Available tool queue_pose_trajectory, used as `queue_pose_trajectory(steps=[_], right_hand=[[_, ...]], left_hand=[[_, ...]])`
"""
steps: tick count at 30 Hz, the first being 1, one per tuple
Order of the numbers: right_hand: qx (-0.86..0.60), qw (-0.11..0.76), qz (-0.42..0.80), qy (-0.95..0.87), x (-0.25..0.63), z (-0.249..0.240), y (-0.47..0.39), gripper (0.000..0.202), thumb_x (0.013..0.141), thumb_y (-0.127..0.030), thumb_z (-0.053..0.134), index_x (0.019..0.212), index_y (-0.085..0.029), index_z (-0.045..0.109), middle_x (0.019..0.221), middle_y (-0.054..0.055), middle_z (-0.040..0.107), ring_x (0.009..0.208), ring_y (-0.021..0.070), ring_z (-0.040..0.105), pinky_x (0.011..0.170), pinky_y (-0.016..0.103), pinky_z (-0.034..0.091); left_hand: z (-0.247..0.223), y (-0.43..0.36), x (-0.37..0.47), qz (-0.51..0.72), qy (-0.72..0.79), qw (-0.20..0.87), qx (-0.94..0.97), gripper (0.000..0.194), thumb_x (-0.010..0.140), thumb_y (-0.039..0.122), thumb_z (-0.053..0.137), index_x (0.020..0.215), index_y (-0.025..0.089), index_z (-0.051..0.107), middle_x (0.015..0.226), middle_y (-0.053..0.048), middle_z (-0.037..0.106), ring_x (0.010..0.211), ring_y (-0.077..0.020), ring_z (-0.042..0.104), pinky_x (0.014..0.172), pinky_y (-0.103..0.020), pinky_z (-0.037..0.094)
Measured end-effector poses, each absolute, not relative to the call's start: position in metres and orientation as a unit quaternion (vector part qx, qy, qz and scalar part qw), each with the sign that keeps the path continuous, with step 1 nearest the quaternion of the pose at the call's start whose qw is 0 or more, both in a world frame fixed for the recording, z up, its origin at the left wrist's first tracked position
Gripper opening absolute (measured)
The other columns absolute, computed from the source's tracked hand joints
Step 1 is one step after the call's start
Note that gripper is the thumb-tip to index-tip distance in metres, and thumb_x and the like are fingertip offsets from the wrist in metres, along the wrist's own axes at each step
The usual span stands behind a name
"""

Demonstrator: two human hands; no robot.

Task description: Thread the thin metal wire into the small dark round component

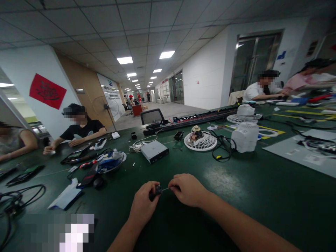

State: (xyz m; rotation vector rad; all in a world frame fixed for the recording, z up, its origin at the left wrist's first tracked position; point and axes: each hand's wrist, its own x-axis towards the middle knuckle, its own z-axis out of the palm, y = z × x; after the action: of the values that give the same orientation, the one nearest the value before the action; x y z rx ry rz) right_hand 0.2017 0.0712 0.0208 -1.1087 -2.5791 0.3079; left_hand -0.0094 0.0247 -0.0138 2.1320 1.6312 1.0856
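Now, lower centre of frame, the left hand (144, 202) clasps a small black part (158, 190); the right hand (188, 189) pinches a slim rod (166, 189) against it.

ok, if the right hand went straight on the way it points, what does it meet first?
Likely the small black part in the left hand; the thin shaft in the right hand points at it. Whether they touch is unclear from this view.

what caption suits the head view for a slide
Left hand grips a black part, right hand a thin rod, above a green table.
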Motion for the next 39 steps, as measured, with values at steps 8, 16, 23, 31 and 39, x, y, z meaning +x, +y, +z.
queue_pose_trajectory(steps=[8,16,23,31,39], right_hand=[[-0.414,0.134,0.115,-0.893,0.201,0.019,0.074,0.025,0.085,-0.024,0.050,0.095,-0.025,0.073,0.090,0.004,0.071,0.084,0.0205,0.064,0.074,0.030,0.043],[-0.479,0.134,0.081,-0.864,0.198,0.021,0.071,0.024,0.089,-0.026,0.046,0.092,-0.023,0.070,0.090,0.006,0.071,0.083,0.0222,0.065,0.070,0.032,0.042],[-0.575,0.185,0.140,-0.784,0.197,0.016,0.081,0.033,0.088,-0.050,0.053,0.097,-0.021,0.064,0.086,0.006,0.070,0.079,0.0222,0.065,0.068,0.032,0.043],[-0.538,0.167,0.208,-0.800,0.192,0.000,0.089,0.023,0.077,-0.042,0.068,0.086,-0.021,0.071,0.083,0.004,0.070,0.076,0.0185,0.064,0.063,0.026,0.039],[-0.439,0.285,0.366,-0.770,0.187,0.004,0.085,0.033,0.093,-0.037,0.047,0.089,-0.016,0.072,0.076,0.003,0.069,0.065,0.0154,0.058,0.058,0.025,0.038]], left_hand=[[-0.012,0.024,-0.009,0.355,0.563,0.133,0.734,0.019,0.077,0.011,0.059,0.073,0.022,0.044,0.107,-0.005,0.069,0.100,-0.0217,0.066,0.083,-0.039,0.055],[-0.013,0.025,-0.008,0.337,0.578,0.125,0.733,0.015,0.079,0.014,0.057,0.075,0.023,0.046,0.108,-0.005,0.069,0.100,-0.0224,0.065,0.082,-0.038,0.055],[-0.014,0.028,-0.015,0.331,0.624,0.086,0.703,0.011,0.079,0.019,0.059,0.075,0.022,0.049,0.107,-0.005,0.070,0.097,-0.0242,0.067,0.076,-0.037,0.056],[-0.015,0.028,-0.012,0.339,0.609,0.104,0.710,0.013,0.079,0.017,0.058,0.074,0.022,0.047,0.106,-0.005,0.070,0.096,-0.0233,0.067,0.074,-0.035,0.056],[-0.009,0.023,-0.006,0.383,0.551,0.135,0.729,0.021,0.078,0.017,0.063,0.073,0.023,0.043,0.107,-0.004,0.070,0.099,-0.0213,0.067,0.082,-0.035,0.056]])
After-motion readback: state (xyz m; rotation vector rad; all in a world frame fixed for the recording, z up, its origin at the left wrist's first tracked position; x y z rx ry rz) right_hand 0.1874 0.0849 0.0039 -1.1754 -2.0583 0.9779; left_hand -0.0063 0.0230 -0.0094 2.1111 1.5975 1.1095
